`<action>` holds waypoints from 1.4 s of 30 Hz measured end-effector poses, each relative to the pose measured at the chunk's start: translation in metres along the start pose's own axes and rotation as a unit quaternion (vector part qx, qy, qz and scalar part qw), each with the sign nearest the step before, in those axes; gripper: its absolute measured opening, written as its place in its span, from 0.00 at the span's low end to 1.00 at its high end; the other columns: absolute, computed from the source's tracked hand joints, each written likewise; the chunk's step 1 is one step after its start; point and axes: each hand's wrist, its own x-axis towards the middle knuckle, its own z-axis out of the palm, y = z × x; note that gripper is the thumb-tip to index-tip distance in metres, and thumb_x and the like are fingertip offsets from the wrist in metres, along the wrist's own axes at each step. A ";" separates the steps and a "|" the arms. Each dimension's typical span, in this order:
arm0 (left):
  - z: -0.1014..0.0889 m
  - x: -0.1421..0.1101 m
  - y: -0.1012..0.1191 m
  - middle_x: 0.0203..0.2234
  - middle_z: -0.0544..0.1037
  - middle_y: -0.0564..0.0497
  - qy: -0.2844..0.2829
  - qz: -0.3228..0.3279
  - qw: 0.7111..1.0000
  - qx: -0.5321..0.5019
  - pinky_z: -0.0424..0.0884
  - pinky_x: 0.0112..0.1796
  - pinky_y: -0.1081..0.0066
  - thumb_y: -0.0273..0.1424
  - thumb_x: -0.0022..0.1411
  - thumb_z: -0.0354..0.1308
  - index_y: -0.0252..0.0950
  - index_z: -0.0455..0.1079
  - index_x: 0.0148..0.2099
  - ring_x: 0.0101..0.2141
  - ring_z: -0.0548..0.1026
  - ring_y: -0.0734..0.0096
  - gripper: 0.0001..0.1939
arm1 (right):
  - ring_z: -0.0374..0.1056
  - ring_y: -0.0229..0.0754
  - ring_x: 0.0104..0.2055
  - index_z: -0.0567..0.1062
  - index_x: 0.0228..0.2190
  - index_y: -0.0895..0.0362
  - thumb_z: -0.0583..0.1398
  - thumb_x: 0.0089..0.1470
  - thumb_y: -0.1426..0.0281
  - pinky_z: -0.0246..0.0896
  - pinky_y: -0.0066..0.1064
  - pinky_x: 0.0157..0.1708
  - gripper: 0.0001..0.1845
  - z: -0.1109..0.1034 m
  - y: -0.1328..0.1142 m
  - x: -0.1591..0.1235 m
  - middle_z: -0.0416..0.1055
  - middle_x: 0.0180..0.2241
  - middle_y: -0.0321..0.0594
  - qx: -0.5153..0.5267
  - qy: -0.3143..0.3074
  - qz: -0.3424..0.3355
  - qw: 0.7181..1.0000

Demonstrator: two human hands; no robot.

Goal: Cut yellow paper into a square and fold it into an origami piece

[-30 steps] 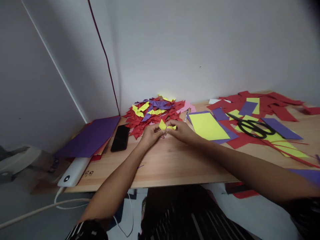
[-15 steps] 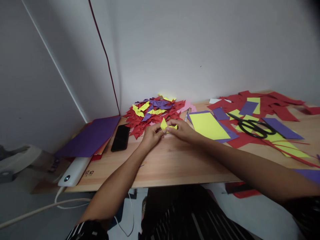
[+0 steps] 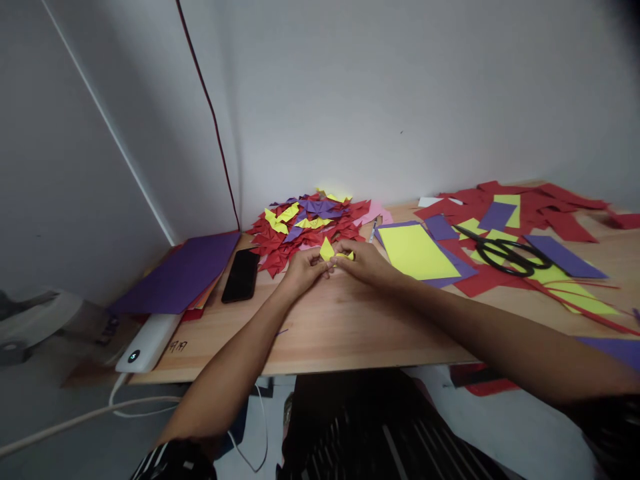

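Between my two hands is a small folded yellow paper, with one pointed flap standing up and another tip showing at its right. My left hand pinches it from the left, and my right hand grips it from the right, the fingertips of both nearly meeting. Fingers cover the paper's lower middle. Just behind lies a heap of folded paper pieces in red, purple and yellow. To the right of my right hand is a yellow sheet on top of purple ones.
Black-handled scissors lie on scattered red, yellow and purple paper at the right. A black phone rests left of the heap. Further left, a purple sheet tops a paper stack over a white power bank with a cable. A wall stands behind the table.
Both hands stay in almost the same place around the yellow paper. The fingers have shifted slightly, and the right-hand tip of the paper sits a little lower.
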 end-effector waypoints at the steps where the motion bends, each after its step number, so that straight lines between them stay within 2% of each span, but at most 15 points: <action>1: 0.000 0.000 0.001 0.24 0.77 0.49 -0.002 0.001 1.000 -0.001 0.68 0.27 0.75 0.41 0.54 0.64 0.30 0.72 0.34 0.22 0.72 0.75 0.17 | 0.66 0.41 0.33 0.73 0.28 0.57 0.58 0.52 0.65 0.57 0.31 0.34 0.08 0.000 0.001 0.000 0.74 0.29 0.37 0.002 0.000 0.000 1.000; 9: 0.000 0.000 -0.002 0.21 0.75 0.51 0.006 0.020 1.000 0.010 0.67 0.27 0.75 0.38 0.54 0.63 0.31 0.72 0.31 0.22 0.72 0.75 0.13 | 0.66 0.40 0.31 0.71 0.26 0.57 0.58 0.52 0.63 0.58 0.31 0.33 0.10 -0.005 0.008 0.006 0.72 0.27 0.36 0.069 -0.052 0.005 0.996; 18: -0.001 0.001 -0.005 0.23 0.76 0.49 -0.002 -0.016 1.000 -0.004 0.68 0.27 0.74 0.37 0.54 0.63 0.30 0.72 0.34 0.21 0.72 0.75 0.13 | 0.65 0.41 0.33 0.73 0.30 0.58 0.56 0.54 0.65 0.56 0.31 0.34 0.09 0.002 0.001 0.001 0.72 0.30 0.39 -0.033 -0.012 0.008 0.999; 24: 0.000 0.001 -0.004 0.23 0.77 0.50 0.011 -0.014 1.000 -0.012 0.67 0.26 0.75 0.39 0.52 0.65 0.30 0.72 0.32 0.21 0.72 0.75 0.15 | 0.66 0.42 0.35 0.74 0.31 0.59 0.56 0.54 0.66 0.57 0.32 0.36 0.10 0.001 0.001 0.001 0.73 0.32 0.41 -0.036 -0.009 0.000 0.999; 42: 0.000 0.003 -0.008 0.23 0.77 0.50 0.020 -0.013 0.999 0.035 0.66 0.25 0.75 0.38 0.54 0.62 0.30 0.72 0.33 0.20 0.72 0.75 0.14 | 0.66 0.41 0.34 0.72 0.31 0.59 0.56 0.54 0.67 0.56 0.30 0.35 0.09 0.003 0.004 0.001 0.72 0.31 0.41 -0.051 -0.008 0.000 0.999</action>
